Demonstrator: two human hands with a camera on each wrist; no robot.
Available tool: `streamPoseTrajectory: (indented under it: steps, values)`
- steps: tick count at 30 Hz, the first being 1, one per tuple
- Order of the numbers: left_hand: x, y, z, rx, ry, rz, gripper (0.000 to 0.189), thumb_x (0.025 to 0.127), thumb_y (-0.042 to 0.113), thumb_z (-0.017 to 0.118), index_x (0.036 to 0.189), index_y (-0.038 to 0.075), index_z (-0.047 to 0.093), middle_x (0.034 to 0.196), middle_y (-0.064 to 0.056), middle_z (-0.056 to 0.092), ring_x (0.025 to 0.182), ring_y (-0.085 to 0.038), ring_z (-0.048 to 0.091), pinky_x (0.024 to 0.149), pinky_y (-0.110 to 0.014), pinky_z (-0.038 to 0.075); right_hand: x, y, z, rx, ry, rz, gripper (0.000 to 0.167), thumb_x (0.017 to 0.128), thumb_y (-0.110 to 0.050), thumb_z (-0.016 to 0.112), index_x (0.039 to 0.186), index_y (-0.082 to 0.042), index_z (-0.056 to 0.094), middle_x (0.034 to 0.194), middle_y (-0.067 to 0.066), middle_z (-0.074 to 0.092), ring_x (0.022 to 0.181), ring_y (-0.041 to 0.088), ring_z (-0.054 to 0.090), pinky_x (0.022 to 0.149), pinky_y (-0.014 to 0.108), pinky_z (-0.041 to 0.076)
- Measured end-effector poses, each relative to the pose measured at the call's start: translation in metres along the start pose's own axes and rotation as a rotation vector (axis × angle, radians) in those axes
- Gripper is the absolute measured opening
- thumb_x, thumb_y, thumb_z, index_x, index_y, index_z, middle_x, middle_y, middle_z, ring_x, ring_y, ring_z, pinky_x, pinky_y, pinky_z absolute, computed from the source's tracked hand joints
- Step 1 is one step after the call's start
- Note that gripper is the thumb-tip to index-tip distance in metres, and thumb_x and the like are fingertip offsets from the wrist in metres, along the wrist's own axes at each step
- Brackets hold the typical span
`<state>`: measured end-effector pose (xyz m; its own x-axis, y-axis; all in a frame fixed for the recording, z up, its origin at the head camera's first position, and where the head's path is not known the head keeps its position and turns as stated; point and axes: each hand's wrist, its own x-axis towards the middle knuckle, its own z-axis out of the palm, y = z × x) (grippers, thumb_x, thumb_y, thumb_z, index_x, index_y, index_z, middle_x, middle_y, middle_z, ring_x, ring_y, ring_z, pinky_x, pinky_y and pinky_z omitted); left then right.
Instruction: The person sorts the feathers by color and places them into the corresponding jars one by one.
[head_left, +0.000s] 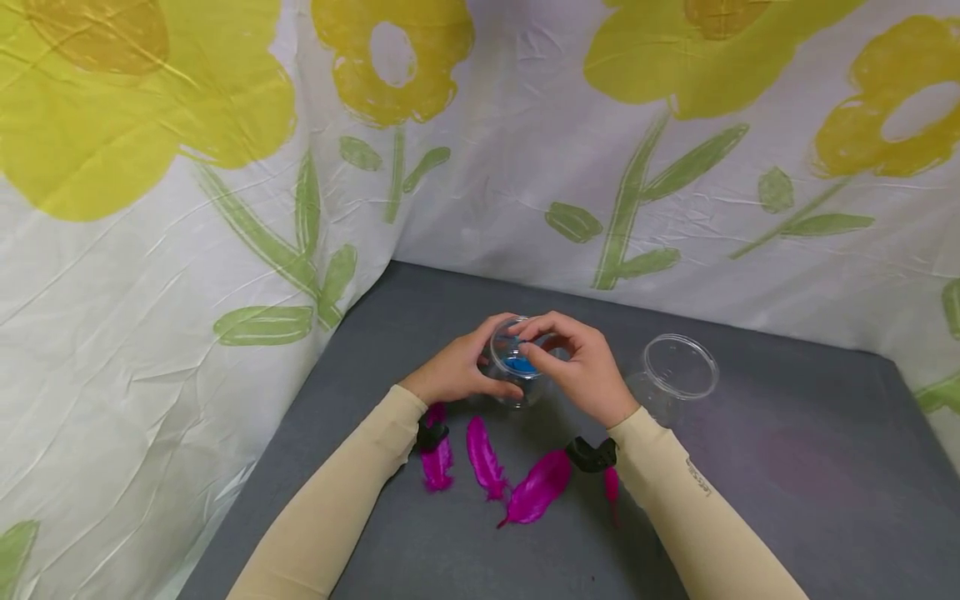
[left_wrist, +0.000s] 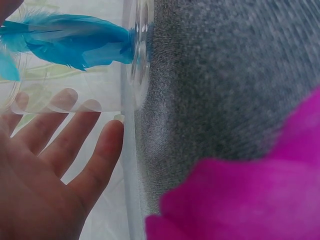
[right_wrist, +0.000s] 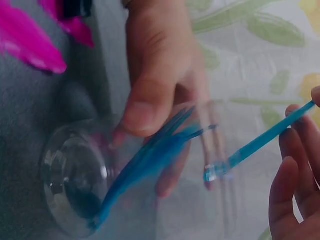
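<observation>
A clear plastic jar (head_left: 531,392) stands on the grey table with blue feathers (right_wrist: 145,160) inside, leaning against its wall. My left hand (head_left: 459,367) grips the jar from the left side, thumb in front and fingers behind. Over the mouth, my right hand (head_left: 585,367) pinches one end of another blue feather (right_wrist: 270,134), whose far end overlaps the jar's rim in the right wrist view. Seen from the left wrist, a fluffy blue feather (left_wrist: 82,40) shows through the jar wall.
A second clear jar (head_left: 678,368) stands to the right of my right hand. Several magenta feathers (head_left: 538,487) lie on the table (head_left: 420,550) in front of the jar, some partly hidden by black wrist straps (head_left: 592,455). A flower-printed cloth (head_left: 495,183) hangs behind and at the left.
</observation>
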<state>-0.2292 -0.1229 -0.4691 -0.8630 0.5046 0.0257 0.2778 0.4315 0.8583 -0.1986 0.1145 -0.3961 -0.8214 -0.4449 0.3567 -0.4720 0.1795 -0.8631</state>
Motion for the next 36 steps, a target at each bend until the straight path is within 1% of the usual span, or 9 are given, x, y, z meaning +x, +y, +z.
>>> streamPoseTrajectory:
  steps: [2,8,15,19,22,26,28,33,36]
  values:
    - [0.001,0.000,0.001,-0.005,-0.002,-0.004,0.104,0.084,0.047,0.094,0.162,0.052,0.025,0.147,0.012,0.060,0.130,-0.012,0.063,0.115,-0.045,0.056,0.000,0.004,0.000,-0.022,0.001,0.013,0.006,0.104,-0.014,0.074,0.110,-0.015,0.074,0.128,0.003,0.077,0.118,0.013,0.069,0.095,0.032,0.060]
    - [0.002,0.001,0.002,-0.002,-0.007,-0.024,0.106,0.083,0.051,0.093,0.163,0.053,0.024,0.147,0.011,0.060,0.129,-0.012,0.064,0.114,-0.044,0.056,-0.001,0.017,-0.002,-0.073,0.030,0.056,0.019,0.104,-0.014,0.074,0.121,-0.008,0.075,0.123,0.008,0.076,0.112,0.014,0.069,0.096,0.028,0.060]
    - [0.001,0.001,0.000,0.003,-0.008,-0.025,0.107,0.083,0.053,0.093,0.164,0.051,0.023,0.146,0.009,0.060,0.128,-0.012,0.065,0.114,-0.045,0.056,-0.002,0.020,-0.003,-0.063,0.049,0.077,0.020,0.104,-0.015,0.074,0.124,-0.010,0.076,0.123,0.017,0.074,0.111,0.017,0.070,0.097,0.027,0.059]
    - [0.001,-0.001,-0.001,0.007,-0.007,-0.021,0.107,0.083,0.053,0.093,0.165,0.051,0.023,0.146,0.008,0.060,0.128,-0.013,0.064,0.114,-0.044,0.056,-0.003,0.020,-0.002,-0.068,0.046,0.083,0.022,0.104,-0.014,0.074,0.124,-0.007,0.075,0.124,0.016,0.074,0.111,0.015,0.070,0.097,0.029,0.060]
    - [0.001,-0.002,-0.002,0.006,-0.007,-0.023,0.107,0.083,0.053,0.092,0.164,0.051,0.023,0.146,0.009,0.060,0.128,-0.012,0.064,0.115,-0.043,0.056,-0.005,0.020,-0.002,-0.071,0.049,0.091,0.019,0.104,-0.015,0.075,0.123,-0.012,0.076,0.125,0.014,0.075,0.110,0.014,0.069,0.098,0.032,0.060]
    - [0.002,-0.002,-0.001,0.005,-0.008,-0.022,0.105,0.084,0.052,0.092,0.163,0.053,0.023,0.146,0.010,0.060,0.128,-0.011,0.063,0.115,-0.043,0.056,-0.009,0.018,-0.005,-0.075,0.063,0.094,0.018,0.103,-0.016,0.076,0.120,-0.017,0.077,0.125,0.008,0.076,0.112,0.013,0.069,0.098,0.030,0.060]
    - [0.002,-0.002,0.000,0.006,-0.008,-0.020,0.105,0.084,0.051,0.093,0.163,0.053,0.024,0.146,0.010,0.060,0.128,-0.011,0.063,0.115,-0.043,0.055,-0.012,0.016,-0.007,-0.081,0.069,0.089,0.018,0.102,-0.017,0.077,0.121,-0.015,0.077,0.125,0.004,0.076,0.112,0.012,0.069,0.099,0.029,0.059]
    - [0.003,-0.001,0.000,0.007,-0.004,-0.012,0.106,0.083,0.052,0.093,0.164,0.052,0.024,0.157,0.006,0.057,0.136,-0.012,0.061,0.116,-0.046,0.054,-0.024,0.014,-0.015,-0.098,0.088,0.085,0.018,0.102,-0.017,0.078,0.120,-0.019,0.077,0.124,-0.004,0.076,0.112,0.011,0.070,0.102,0.030,0.059]
    - [0.003,-0.002,-0.001,0.009,0.000,-0.008,0.107,0.082,0.054,0.093,0.164,0.052,0.024,0.160,0.004,0.055,0.140,-0.014,0.060,0.117,-0.047,0.054,-0.032,0.013,-0.021,-0.097,0.099,0.085,0.019,0.102,-0.016,0.078,0.119,-0.022,0.077,0.124,-0.003,0.077,0.112,0.015,0.070,0.102,0.031,0.059]
